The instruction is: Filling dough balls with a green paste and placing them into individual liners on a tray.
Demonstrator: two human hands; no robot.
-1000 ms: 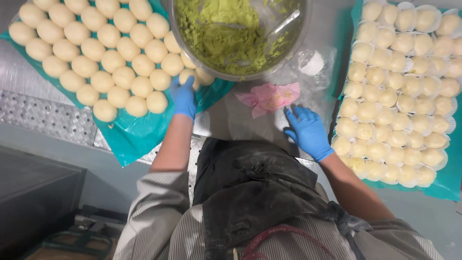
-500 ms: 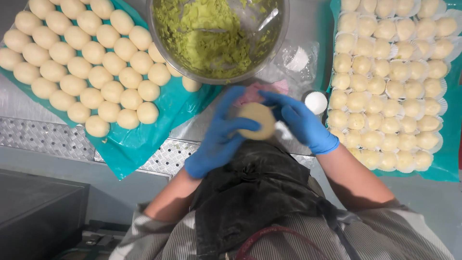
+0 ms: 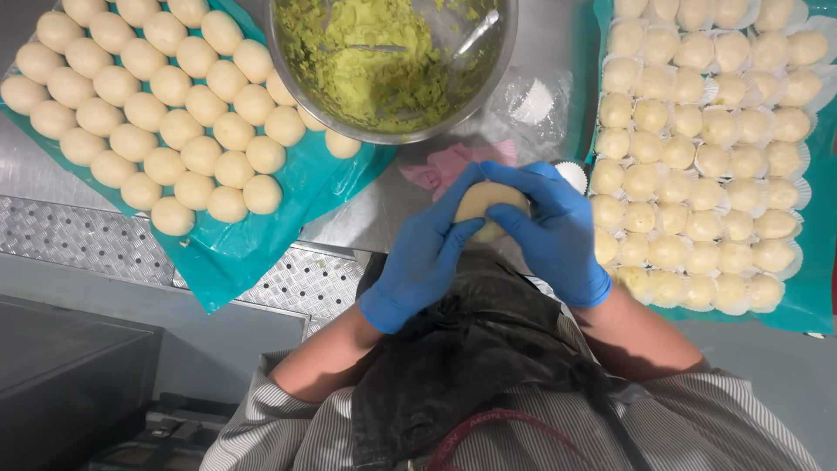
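Both hands wear blue gloves and meet in front of the person's chest, just above the dark apron (image 3: pixel 471 349). The left hand (image 3: pixel 427 253) cups a pale, flattened piece of dough (image 3: pixel 490 202) from below and from the side, its fingers curled under it. The right hand (image 3: pixel 549 228) comes over the top, fingers bent across the upper edge, so the dough is clamped between the two hands and only its middle shows.

Just behind the hands a pink cloth (image 3: pixel 449 166) lies on the steel table (image 3: pixel 349 222), partly hidden by the fingers. Beyond it stands a large metal bowl (image 3: pixel 288 65) holding green paste (image 3: pixel 375 61), with a metal utensil (image 3: pixel 478 33) leaning inside it. The bowl's rim overlaps the near corner of the left teal sheet (image 3: pixel 235 262), which carries rows of bare dough balls (image 3: pixel 166 113). An empty white paper cup (image 3: pixel 571 174) sits just beside the right hand's fingers, and crumpled clear plastic (image 3: pixel 532 105) lies behind that.

To the right, another teal sheet (image 3: pixel 806 305) bears filled balls in paper cups (image 3: pixel 697 157), packed in tight rows right up to the right wrist. Perforated metal plate (image 3: pixel 78 240) runs along the table's front edge at left
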